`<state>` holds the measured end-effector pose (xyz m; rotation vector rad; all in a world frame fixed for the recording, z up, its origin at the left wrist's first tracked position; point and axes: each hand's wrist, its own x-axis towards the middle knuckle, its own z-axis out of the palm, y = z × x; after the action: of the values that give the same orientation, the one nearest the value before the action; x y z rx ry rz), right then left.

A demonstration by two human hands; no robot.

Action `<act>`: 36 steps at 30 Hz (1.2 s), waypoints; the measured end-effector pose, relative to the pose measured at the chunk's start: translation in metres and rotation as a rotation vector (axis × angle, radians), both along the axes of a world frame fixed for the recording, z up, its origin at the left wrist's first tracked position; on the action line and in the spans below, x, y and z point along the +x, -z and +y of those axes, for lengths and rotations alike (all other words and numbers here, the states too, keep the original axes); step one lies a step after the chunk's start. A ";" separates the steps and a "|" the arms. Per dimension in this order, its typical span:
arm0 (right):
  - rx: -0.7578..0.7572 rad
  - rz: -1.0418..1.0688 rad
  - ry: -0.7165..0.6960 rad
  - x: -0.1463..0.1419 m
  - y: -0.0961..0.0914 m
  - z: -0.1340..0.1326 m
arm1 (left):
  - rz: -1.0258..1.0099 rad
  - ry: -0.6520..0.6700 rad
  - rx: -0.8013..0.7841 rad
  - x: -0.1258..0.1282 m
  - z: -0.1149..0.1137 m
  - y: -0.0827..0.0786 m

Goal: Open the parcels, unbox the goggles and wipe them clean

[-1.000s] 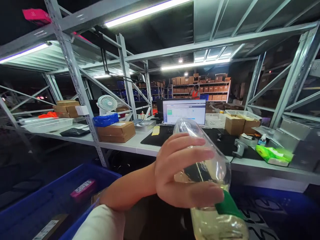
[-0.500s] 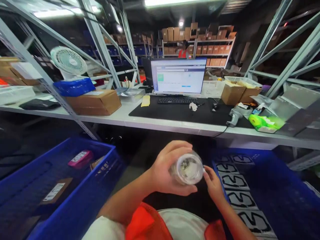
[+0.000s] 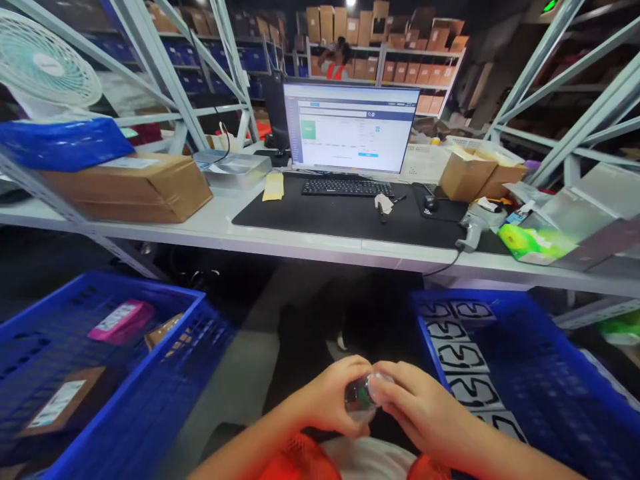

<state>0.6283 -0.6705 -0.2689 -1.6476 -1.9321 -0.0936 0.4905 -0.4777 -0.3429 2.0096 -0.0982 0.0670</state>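
A small clear plastic jar (image 3: 356,399) with something dark inside is held low in front of my body, lying tilted on its side. My left hand (image 3: 327,395) wraps round its body. The fingers of my right hand (image 3: 423,403) close round the jar's right end, covering much of it, so I cannot tell whether a lid is there. Both hands are close together, below the desk's front edge.
A blue crate (image 3: 195,300) on the left holds a pink packet (image 3: 121,321) and brown boxes. Another blue crate (image 3: 565,373) on the right holds several black-marked packs (image 3: 463,358). On the desk (image 3: 320,248) are a monitor (image 3: 350,127), a keyboard (image 3: 345,188) and a scanner (image 3: 474,227).
The jar has come down towards my body and turned onto its side. My right hand has moved from beside it to close over its end. The view has shifted closer to the desk.
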 end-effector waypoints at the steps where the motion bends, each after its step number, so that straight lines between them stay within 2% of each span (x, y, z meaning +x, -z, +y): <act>1: -0.024 -0.032 -0.078 0.001 -0.008 0.003 | 0.039 0.054 -0.011 -0.004 0.007 -0.002; 4: -0.056 -0.149 -0.300 -0.001 -0.027 0.010 | 0.147 0.251 -0.062 -0.012 0.024 -0.013; 5: -0.058 -0.168 -0.325 -0.002 -0.030 0.012 | 0.173 0.319 -0.076 -0.012 0.028 -0.017; 7: -0.054 -0.179 -0.269 -0.003 -0.029 0.019 | 0.203 0.394 -0.068 -0.010 0.031 -0.023; 9: -0.066 -0.169 -0.100 0.000 -0.021 0.027 | 0.180 0.327 0.009 -0.002 0.028 -0.027; 13: -0.246 -0.082 0.382 0.023 -0.005 0.041 | -0.072 -0.100 0.252 0.031 0.012 -0.017; 15: -0.324 -0.025 0.554 0.035 -0.001 0.040 | -0.188 -0.214 0.341 0.052 0.004 -0.008; 19: -0.348 0.084 0.709 0.047 0.005 0.015 | -0.355 -0.217 0.381 0.088 -0.014 0.001; 21: -0.308 0.189 0.829 0.056 0.009 -0.007 | -0.426 -0.135 0.326 0.095 -0.020 0.002; 23: -0.232 0.305 1.041 0.076 0.010 -0.033 | -0.438 -0.016 0.301 0.093 -0.013 0.005; 25: -0.131 0.373 1.291 0.105 0.011 -0.062 | -0.359 0.028 0.343 0.084 0.012 0.018; 26: -0.085 0.385 1.400 0.123 0.013 -0.076 | -0.278 -0.003 0.375 0.077 0.032 0.028; 29: 0.007 0.521 1.600 0.177 0.029 -0.098 | -0.029 -0.283 0.426 0.045 0.111 0.076; 31: 0.016 0.661 1.628 0.210 0.052 -0.093 | 0.117 -0.490 0.428 0.010 0.167 0.116; 33: -0.007 0.741 1.620 0.241 0.081 -0.075 | 0.273 -0.625 0.434 -0.035 0.212 0.154; 35: -0.038 0.753 1.624 0.269 0.110 -0.049 | 0.416 -0.723 0.455 -0.085 0.238 0.182; 36: -0.050 0.744 1.628 0.282 0.122 -0.034 | 0.484 -0.741 0.479 -0.109 0.243 0.191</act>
<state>0.9101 -0.7046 -0.3912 -2.3482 0.2056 -0.0391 0.3816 -0.2347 -0.5335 2.3740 1.0239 0.0252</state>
